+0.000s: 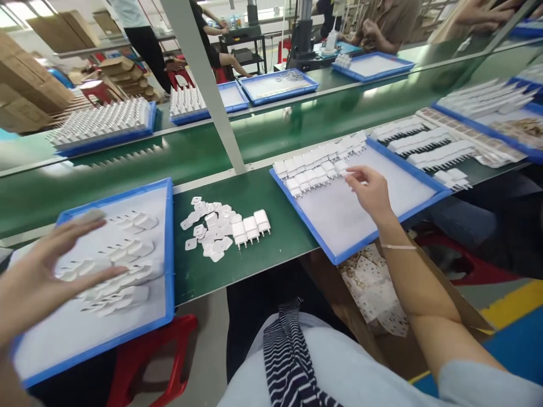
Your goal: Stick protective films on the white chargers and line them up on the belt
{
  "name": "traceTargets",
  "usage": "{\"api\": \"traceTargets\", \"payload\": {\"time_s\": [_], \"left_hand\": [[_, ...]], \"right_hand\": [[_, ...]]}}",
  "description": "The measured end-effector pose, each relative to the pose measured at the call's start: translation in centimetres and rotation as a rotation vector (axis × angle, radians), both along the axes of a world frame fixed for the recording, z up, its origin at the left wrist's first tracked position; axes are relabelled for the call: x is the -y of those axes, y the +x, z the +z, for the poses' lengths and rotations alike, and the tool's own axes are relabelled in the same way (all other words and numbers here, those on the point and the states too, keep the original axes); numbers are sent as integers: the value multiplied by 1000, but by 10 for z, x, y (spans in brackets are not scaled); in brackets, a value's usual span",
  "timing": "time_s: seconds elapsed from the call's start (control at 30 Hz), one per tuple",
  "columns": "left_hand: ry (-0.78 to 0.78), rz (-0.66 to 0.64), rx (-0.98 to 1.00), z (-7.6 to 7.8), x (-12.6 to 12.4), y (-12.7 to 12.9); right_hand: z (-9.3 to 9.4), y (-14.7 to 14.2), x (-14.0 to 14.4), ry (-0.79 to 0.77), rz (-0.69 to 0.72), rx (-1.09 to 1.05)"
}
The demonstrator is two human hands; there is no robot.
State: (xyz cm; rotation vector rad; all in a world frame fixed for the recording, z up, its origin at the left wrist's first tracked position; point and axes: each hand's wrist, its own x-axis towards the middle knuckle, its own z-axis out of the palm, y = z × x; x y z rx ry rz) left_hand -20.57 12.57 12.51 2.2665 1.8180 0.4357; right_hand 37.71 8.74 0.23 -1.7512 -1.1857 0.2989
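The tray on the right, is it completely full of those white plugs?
No. The right tray holds white plugs only along its far edge, where the right hand reaches; the rest lies bare.

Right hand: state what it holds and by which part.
The right hand pinches a white charger plug at the tray, fingertips on its body's end; the exact grip is too small to confirm.

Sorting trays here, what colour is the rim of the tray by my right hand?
Blue rim on the tray, seen from the head camera.

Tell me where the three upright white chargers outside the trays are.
In the head view, the three upright white chargers stand in a row on the green bench, between the two blue trays, just right of the pile of white stickers.
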Motion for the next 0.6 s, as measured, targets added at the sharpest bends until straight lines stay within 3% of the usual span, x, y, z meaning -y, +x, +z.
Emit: {"api": "traceTargets", "payload": {"time_s": [0.1, 0.23, 0.4, 0.6], "left_hand": [[-126, -146, 363, -27, 43, 47], [-210, -268, 824, -70, 71, 97], [-386, -206, 1219, -116, 93, 136], [-601, -100, 1358, -142, 121, 164]], "right_hand": [[-9, 34, -49, -82, -73, 64], [-19, 43, -87, -191, -68, 132], [-23, 48, -92, -255, -82, 175], [-26, 52, -92, -323, -142, 175]]}}
